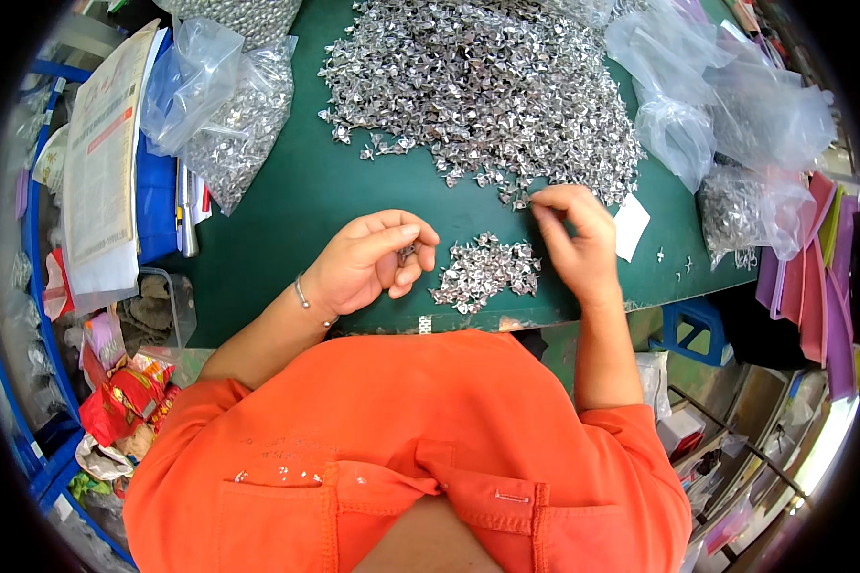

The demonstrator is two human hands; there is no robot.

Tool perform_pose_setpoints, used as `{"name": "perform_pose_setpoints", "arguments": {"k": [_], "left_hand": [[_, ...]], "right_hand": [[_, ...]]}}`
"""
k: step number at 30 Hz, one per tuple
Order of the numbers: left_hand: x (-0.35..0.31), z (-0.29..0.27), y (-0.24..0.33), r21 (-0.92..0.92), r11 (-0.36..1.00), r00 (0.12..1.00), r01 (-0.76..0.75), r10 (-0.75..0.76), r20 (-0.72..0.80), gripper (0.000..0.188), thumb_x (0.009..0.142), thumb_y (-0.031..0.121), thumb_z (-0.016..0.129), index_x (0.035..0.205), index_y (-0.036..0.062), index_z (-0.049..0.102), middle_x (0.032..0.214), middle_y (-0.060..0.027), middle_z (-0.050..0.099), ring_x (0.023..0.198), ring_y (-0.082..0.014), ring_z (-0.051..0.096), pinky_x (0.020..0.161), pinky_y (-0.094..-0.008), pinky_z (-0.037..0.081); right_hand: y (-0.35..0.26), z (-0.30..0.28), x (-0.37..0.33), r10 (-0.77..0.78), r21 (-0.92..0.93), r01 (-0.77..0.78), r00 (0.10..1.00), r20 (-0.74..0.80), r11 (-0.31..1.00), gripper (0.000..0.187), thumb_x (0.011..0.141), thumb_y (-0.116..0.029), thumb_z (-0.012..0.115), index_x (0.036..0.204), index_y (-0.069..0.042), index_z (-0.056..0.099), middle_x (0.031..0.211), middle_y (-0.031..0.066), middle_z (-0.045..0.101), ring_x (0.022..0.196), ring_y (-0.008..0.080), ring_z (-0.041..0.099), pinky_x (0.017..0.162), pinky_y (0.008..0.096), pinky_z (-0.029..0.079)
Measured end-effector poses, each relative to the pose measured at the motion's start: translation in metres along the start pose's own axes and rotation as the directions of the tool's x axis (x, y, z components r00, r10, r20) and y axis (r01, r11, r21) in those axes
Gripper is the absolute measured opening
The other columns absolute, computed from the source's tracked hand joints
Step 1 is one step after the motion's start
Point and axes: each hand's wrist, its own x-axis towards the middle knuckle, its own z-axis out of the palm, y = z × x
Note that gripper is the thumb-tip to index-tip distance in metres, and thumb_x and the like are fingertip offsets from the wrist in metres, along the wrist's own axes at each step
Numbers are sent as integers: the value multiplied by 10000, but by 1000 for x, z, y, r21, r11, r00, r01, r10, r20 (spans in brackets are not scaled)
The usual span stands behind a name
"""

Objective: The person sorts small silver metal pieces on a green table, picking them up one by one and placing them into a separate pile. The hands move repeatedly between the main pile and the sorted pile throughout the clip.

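Note:
A large heap of small, pointed silver metal pieces (487, 86) covers the far middle of the green table. Closer to me lies a smaller pile of similar metal pieces (485, 273), between my hands. My left hand (368, 263) is curled, palm turned up, left of the small pile, and a few of the metal pieces (406, 254) show inside its fingers. At the near edge of the big heap, the thumb and forefinger of my right hand (578, 239) are closed in a pinch. What sits between those fingertips is too small to make out.
Clear plastic bags of metal parts stand at the far left (244, 115) and right (736, 210). A newspaper (105, 153) leans by a blue bin (158, 205). Beside my right hand lies a white paper piece (631, 227). Below the table's right edge is a blue stool (693, 329).

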Motion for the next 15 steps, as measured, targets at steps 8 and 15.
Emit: {"name": "perform_pose_setpoints", "arguments": {"k": [8,15], "left_hand": [[-2,1,1,-3,1000,1000,-5,5,2,265,1055,179,446,1095,-23,612,922,-138,651,649,-114,532,506,-247,441],[-2,2,1,-3,1000,1000,0,0,-3,266,1056,181,447,1095,-25,610,921,-138,650,644,-114,533,506,-247,436]], "right_hand": [[4,-5,-4,76,-25,-79,992,-100,997,137,830,68,673,941,-11,672,916,115,693,803,231,662,682,311,517],[-3,14,-5,-128,-53,129,992,16,990,207,748,83,720,907,-33,656,903,92,674,831,279,646,722,360,523]]}}
